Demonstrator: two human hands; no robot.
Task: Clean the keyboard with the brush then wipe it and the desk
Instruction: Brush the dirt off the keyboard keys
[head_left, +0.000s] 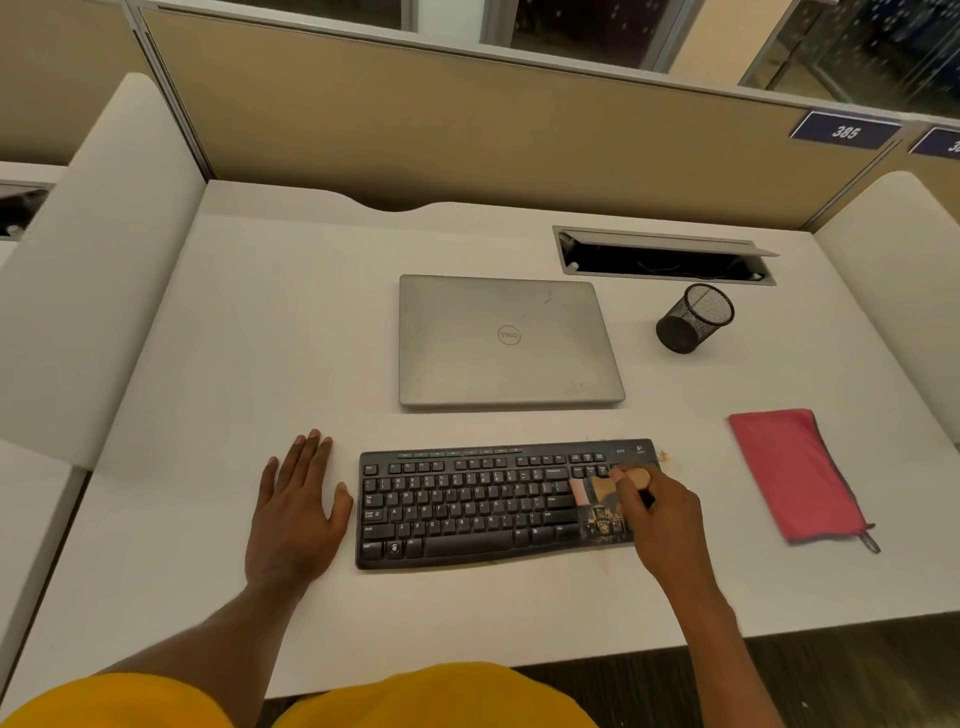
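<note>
A black keyboard (467, 506) lies on the white desk (249, 338) near its front edge. My right hand (657, 525) grips a wooden-handled brush (605, 488) whose bristles rest on the keyboard's right end, over the number pad; the brush is blurred. Brownish crumbs speckle that end of the keyboard and the desk beside its top right corner. My left hand (296, 512) lies flat on the desk with fingers straight, just left of the keyboard. A folded pink cloth (795, 475) lies to the right of the keyboard.
A shut grey laptop (506, 340) lies behind the keyboard. A black mesh pen cup (696, 318) stands at the back right, in front of an open cable hatch (662, 255). White side panels and a beige back partition wall in the desk.
</note>
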